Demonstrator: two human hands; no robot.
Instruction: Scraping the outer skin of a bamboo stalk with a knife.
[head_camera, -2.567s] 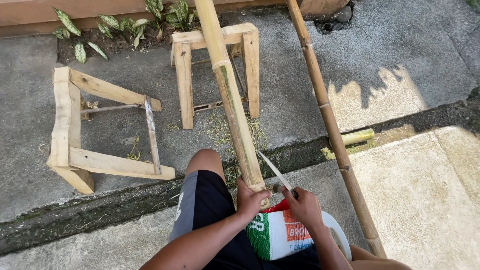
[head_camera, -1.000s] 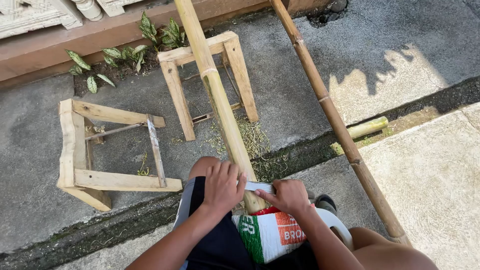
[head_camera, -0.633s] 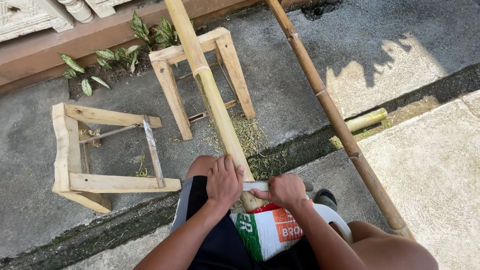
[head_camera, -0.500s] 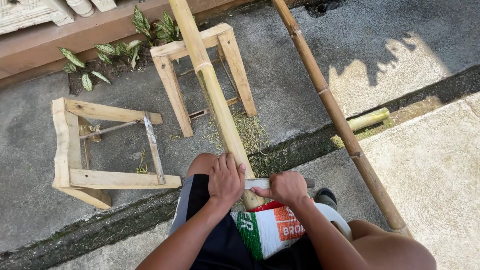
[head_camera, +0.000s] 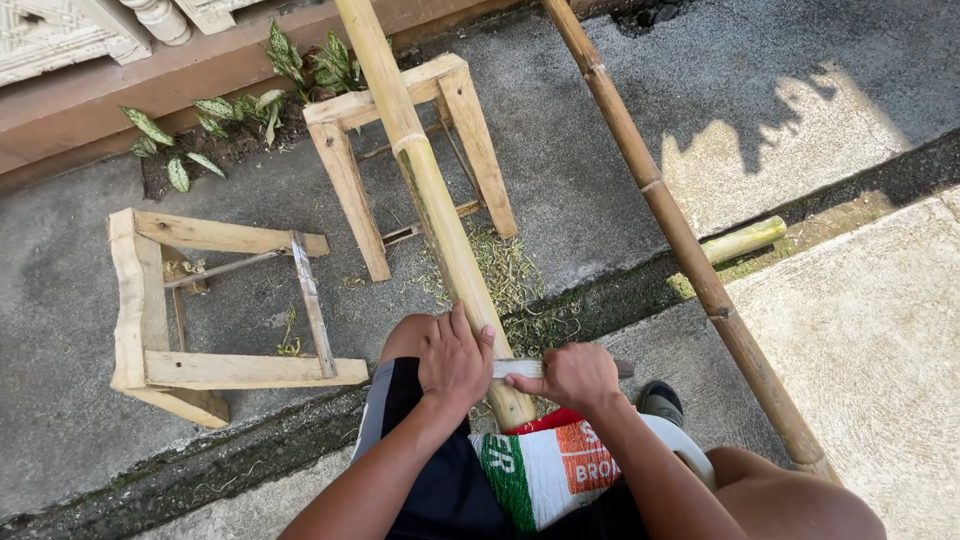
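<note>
- The pale bamboo pole (head_camera: 430, 190) lay propped across the upright wooden stool (head_camera: 400, 150), its near end down at your lap over the printed sack (head_camera: 550, 465).
- You looked to be mid-scrape on that near end, green shavings (head_camera: 510, 275) littering the concrete beneath.
- Your left hand (head_camera: 455, 360) pressed flat on the pole, fingers loosely curled to steady it.
- Your right hand (head_camera: 575, 378) was closed around a blade (head_camera: 515, 369) set crosswise on the pole; the next stroke called for firm bracing.
</note>
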